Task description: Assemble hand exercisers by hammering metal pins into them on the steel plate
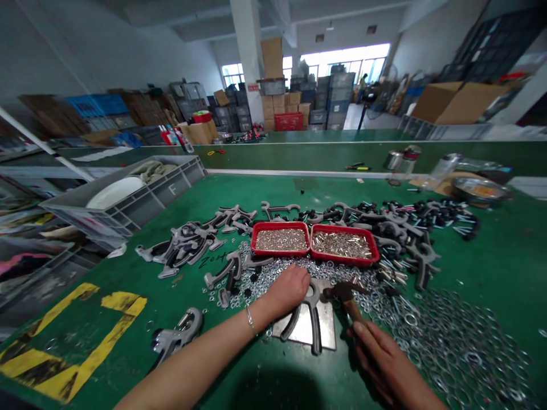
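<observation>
A grey and black spring clamp (315, 319) lies on a flat metal plate (329, 335), its two handles spread toward me. My left hand (293, 287) is closed at the clamp's upper end, gripping it by the jaw; its fingertips are partly hidden. In my right hand (376, 353) is a wooden-handled hammer (345, 291), its head just right of the clamp and apart from it. Beyond the plate stand two red trays, the left tray (280, 252) with tiny metal parts and the right tray (346, 260) with small metal pins.
Loose metal rings (465, 341) cover the bench to the right and around the plate. More clamp parts (183, 245) lie in piles at left, with another clamp (177, 336) near my left forearm. Black-headed screws (453, 213) lie far right. A grey crate (158, 196) stands at left.
</observation>
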The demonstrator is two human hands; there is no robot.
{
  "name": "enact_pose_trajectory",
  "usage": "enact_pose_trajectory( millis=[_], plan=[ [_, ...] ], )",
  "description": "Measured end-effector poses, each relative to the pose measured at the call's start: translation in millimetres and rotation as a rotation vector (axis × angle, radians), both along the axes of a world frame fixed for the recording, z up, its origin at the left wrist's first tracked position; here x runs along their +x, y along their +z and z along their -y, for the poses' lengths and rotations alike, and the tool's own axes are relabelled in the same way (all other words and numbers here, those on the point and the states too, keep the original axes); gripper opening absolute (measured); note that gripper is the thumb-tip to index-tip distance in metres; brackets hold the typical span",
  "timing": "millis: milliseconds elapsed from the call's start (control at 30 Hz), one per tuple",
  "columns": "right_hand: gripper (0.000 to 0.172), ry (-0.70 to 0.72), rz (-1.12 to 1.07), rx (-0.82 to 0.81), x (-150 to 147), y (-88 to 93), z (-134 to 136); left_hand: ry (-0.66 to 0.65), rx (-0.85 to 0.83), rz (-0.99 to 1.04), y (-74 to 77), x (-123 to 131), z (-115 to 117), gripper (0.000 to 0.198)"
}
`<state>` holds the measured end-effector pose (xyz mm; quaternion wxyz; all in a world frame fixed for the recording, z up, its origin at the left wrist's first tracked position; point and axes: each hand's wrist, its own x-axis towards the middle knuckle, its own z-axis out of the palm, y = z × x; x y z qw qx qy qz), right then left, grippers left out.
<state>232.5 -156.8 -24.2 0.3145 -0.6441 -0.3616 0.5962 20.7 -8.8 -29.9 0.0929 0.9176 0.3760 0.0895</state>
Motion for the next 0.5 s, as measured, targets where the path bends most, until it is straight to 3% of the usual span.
enact_pose_trajectory(
  millis=[100, 233, 333, 400, 500],
  plan=[
    [0.046, 0.112, 0.134, 0.083, 4.4, 8.7, -5.6, 0.017, 0.033, 0.000, 2.1, -4.6, 0.8, 0.015],
    [0.043, 0.266, 0.341, 0.286, 10.2, 46.8, -23.8, 0.186, 0.066, 0.126, 17.7, -20.9, 15.3, 0.031],
    [0.041, 0.330, 0.492, 0.424, 8.0, 68.3, -43.7, 0.150, -0.010, 0.133, 28.5, -32.1, 34.6, 0.029],
    [0.040, 0.413, 0.591, 0.441, 4.4, 68.0, -59.1, 0.132, -0.063, 0.077, 30.0, -34.6, 45.3, 0.032],
    [0.041, 0.592, 0.647, 0.363, -0.1, 54.8, -79.5, 0.214, -0.106, 0.018, 24.4, -32.1, 52.2, 0.033]
  ],
)
